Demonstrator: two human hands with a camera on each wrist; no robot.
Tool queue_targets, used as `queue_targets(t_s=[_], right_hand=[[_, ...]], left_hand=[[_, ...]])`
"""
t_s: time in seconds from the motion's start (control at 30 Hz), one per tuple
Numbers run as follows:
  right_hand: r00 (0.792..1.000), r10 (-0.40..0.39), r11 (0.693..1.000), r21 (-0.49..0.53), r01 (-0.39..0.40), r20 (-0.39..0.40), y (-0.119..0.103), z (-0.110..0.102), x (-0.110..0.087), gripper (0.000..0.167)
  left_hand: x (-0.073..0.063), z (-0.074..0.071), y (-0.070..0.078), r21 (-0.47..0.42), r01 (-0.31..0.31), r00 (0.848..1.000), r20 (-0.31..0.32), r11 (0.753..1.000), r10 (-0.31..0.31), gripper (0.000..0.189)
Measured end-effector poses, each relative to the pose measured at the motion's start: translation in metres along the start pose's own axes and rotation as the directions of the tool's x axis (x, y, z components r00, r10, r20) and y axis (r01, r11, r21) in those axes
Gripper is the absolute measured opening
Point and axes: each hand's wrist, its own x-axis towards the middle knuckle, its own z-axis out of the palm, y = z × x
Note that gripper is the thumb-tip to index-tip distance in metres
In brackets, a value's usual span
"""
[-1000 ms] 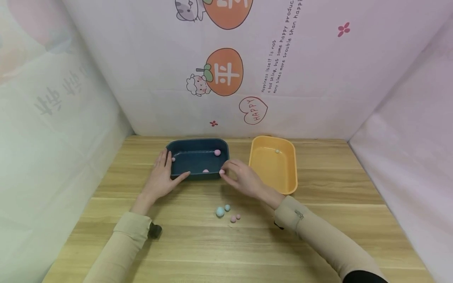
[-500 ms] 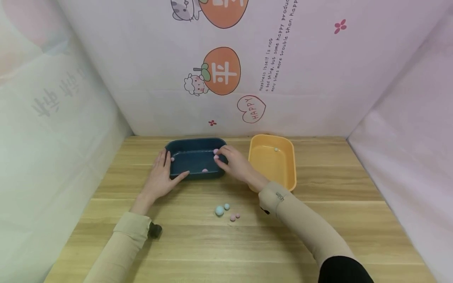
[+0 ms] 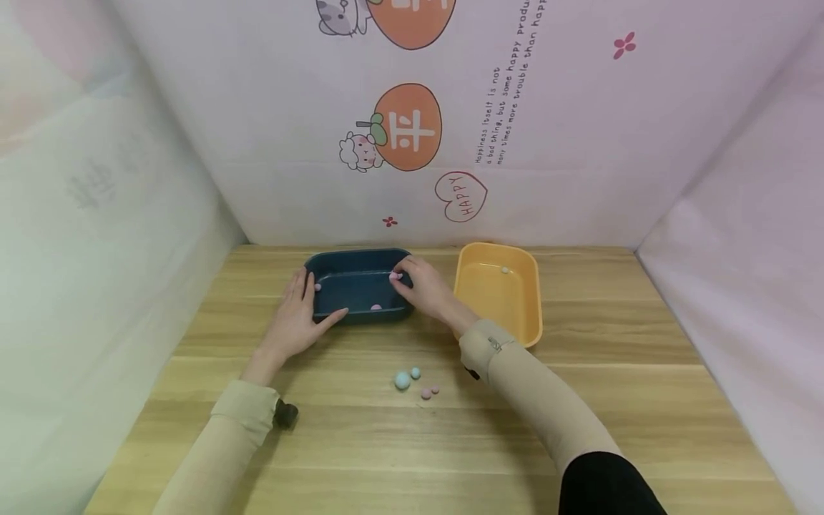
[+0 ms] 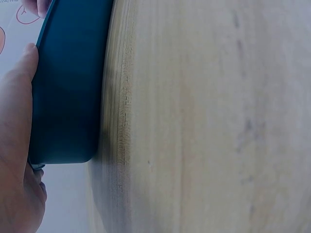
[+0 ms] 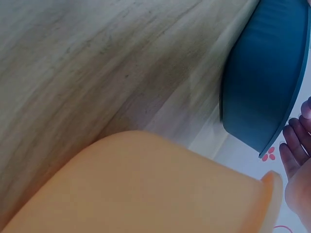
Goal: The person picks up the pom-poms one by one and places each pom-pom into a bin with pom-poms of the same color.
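The left hand (image 3: 292,322), spread wide, rests on the dark blue, rounded plastic tub (image 3: 350,288). The right hand (image 3: 426,287) pinches a small round pink ball (image 3: 397,276). The white cloth wall (image 3: 553,197) says "HAPPY".

And there's the right grip (image 3: 426,287), pinching a pink ball (image 3: 395,276) at the right end of the dark blue tray (image 3: 354,287)! The left grip (image 3: 292,323) rests at the other end. Just beside, the yellow tray (image 3: 494,307), one pale ball (image 3: 505,270) inside; two blue balls (image 3: 402,380) and two smaller pinks (image 3: 426,393) dot the surface (image 3: 360,458) in front.
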Motion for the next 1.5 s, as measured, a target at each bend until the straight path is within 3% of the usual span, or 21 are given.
queue_targets(t_s=[0.23,0.57,0.77,0.93,1.5], right_hand=[[0.998,0.063,0.998,-0.019,-0.063,-0.002,0.004,0.002,0.005,0.025],[0.996,0.091,0.996,0.0,-0.091,0.01,0.003,-0.001,0.005,0.029],[0.999,0.042,0.999,0.026,-0.041,-0.03,0.006,-0.002,-0.001,0.029],[0.994,-0.03,0.999,0.04,0.034,-0.104,0.009,-0.009,-0.017,0.027],[0.983,-0.111,0.983,0.126,0.13,-0.149,0.001,-0.023,-0.09,0.027]], left_hand=[[0.002,0.003,0.002,-0.003,0.0,1.0,-0.006,1.0,0.0,0.124],[0.001,0.001,-0.002,-0.007,0.006,1.0,0.006,1.0,-0.006,0.123],[0.001,0.003,-0.005,-0.004,0.012,1.0,0.002,1.0,-0.012,0.123],[0.003,0.003,-0.004,-0.016,-0.001,1.0,-0.006,1.0,0.001,0.124],[0.004,0.002,-0.002,0.001,0.001,1.0,0.002,1.0,-0.001,0.123]])
